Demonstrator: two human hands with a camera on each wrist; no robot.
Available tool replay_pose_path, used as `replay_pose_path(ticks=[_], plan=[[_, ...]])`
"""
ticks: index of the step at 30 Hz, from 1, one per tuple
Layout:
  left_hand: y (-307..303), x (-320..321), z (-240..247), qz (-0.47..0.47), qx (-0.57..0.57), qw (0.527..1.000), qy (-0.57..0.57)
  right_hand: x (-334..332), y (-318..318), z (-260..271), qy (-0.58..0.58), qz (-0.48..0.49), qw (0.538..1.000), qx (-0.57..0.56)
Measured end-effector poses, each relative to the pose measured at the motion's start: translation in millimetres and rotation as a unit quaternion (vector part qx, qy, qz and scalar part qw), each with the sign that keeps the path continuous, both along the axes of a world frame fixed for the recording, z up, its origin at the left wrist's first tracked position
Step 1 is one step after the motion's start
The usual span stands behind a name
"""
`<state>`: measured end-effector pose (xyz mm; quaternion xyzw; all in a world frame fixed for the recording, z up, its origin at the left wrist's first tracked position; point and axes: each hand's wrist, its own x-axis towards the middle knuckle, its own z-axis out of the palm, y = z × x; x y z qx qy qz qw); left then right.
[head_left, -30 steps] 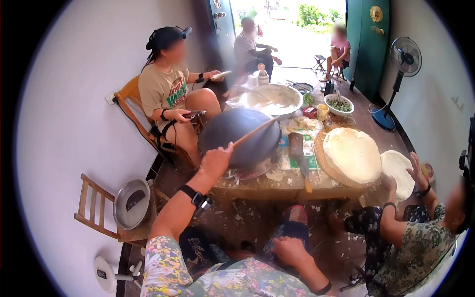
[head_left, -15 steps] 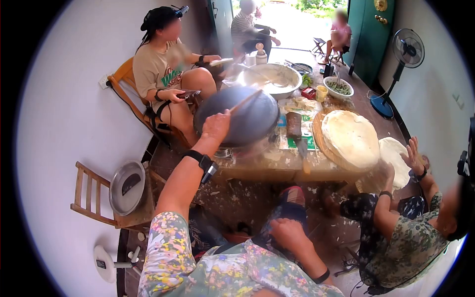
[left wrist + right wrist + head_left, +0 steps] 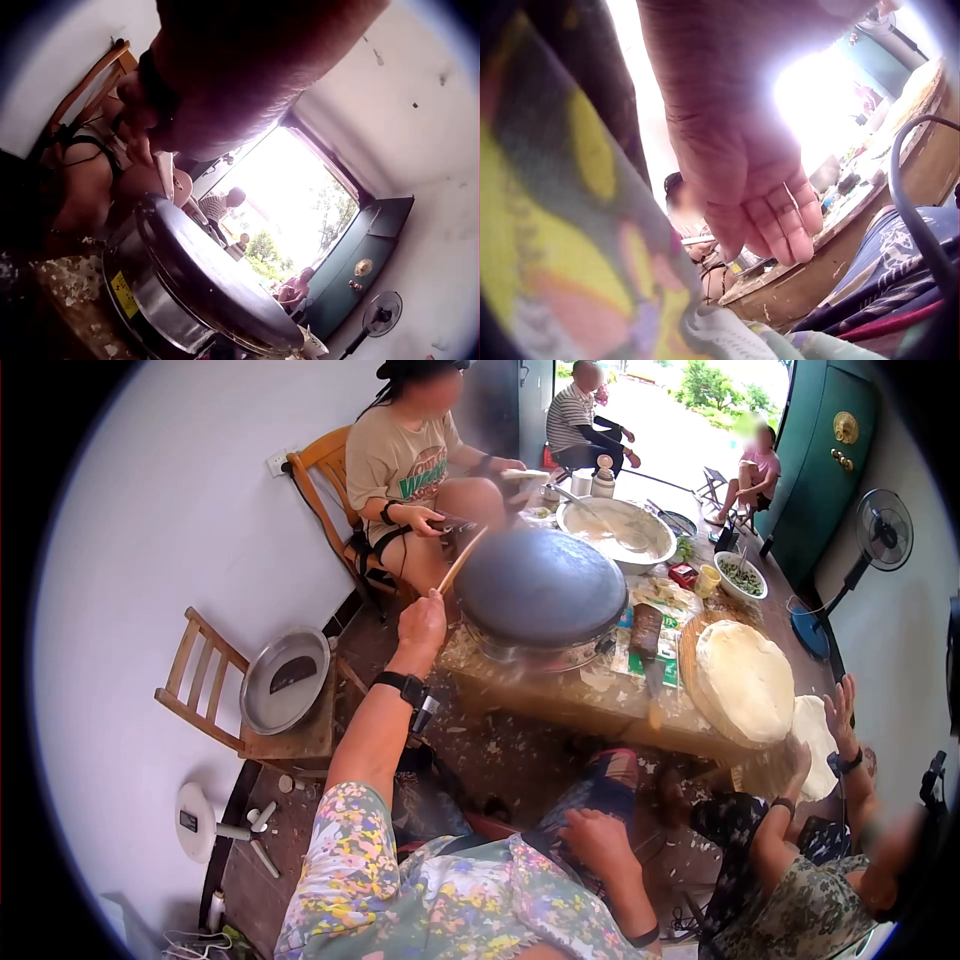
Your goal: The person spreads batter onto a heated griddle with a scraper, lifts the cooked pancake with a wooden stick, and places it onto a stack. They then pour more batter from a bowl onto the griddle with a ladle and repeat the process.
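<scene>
My left hand (image 3: 422, 622) grips a thin wooden stick (image 3: 465, 565) by its lower end. The stick points up and away beside the left edge of a round, dark, domed griddle (image 3: 540, 585), whose surface shows bare. In the left wrist view the griddle (image 3: 225, 277) sits on a shiny metal base with a yellow label (image 3: 124, 294). My right hand (image 3: 600, 842) rests near my right thigh, fingers loosely bent, holding nothing. Its fingers hang relaxed in the right wrist view, the palm (image 3: 727, 161) turned to the camera.
A flatbread stack (image 3: 745, 680) lies on a round board at the table's right. A scraper (image 3: 648, 628), a wide batter bowl (image 3: 575, 520) and a bowl of chopped greens (image 3: 740, 572) share the table. People sit left and right; a chair with a metal basin (image 3: 260, 710) stands left.
My left hand has drawn the stick from across the griddle's top to beyond its left edge. The head view has turned left. My right hand stays by my thigh.
</scene>
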<state>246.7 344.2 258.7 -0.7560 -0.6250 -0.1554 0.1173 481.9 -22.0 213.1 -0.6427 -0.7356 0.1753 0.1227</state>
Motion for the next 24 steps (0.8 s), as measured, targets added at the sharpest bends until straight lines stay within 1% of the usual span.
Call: replay_pose_path(ticks=[2, 3, 6, 9, 12, 15, 17, 18, 19, 20, 22, 24], plan=[[-16, -16, 0, 0.006, -0.001, 1.0, -0.012, -3, 1, 0, 0.001, 0.003, 1.0, 0.02], [-25, -23, 2, 0.013, -0.025, 1.0, -0.01, -4, 1, 0, 0.001, 0.005, 1.0, 0.03], [-47, -39, -5, 0.015, -0.009, 0.999, -0.04, -7, 3, 4, 0.01, 0.011, 0.999, 0.034], [-50, -61, -31, -0.011, -0.003, 0.999, -0.04, -10, 3, 4, -0.007, 0.016, 0.999, 0.029], [-61, -84, -56, -0.028, -0.005, 0.997, -0.07, -12, 0, 6, 0.005, 0.005, 1.0, 0.02], [-96, -101, -85, -0.121, 0.007, 0.983, -0.137, -12, -3, 1, 0.0, 0.005, 1.0, 0.013], [-131, -105, -105, -0.21, 0.016, 0.963, -0.166, -14, -6, 4, -0.013, 0.005, 1.0, -0.012], [-152, -103, -96, -0.237, -0.003, 0.959, -0.155, -16, -4, 5, -0.018, 0.001, 1.0, -0.02], [-168, -100, -88, -0.254, -0.022, 0.958, -0.128, -17, -2, 2, -0.017, 0.02, 1.0, -0.017], [-178, -98, -81, -0.254, -0.024, 0.96, -0.114, -16, 0, -3, -0.018, 0.038, 0.999, -0.015], [-193, -91, -70, -0.252, -0.026, 0.963, -0.092, -15, 1, -4, -0.017, 0.056, 0.998, -0.009], [-193, -90, -60, -0.206, -0.001, 0.969, -0.134, -23, 5, 1, -0.01, 0.055, 0.998, 0.004]])
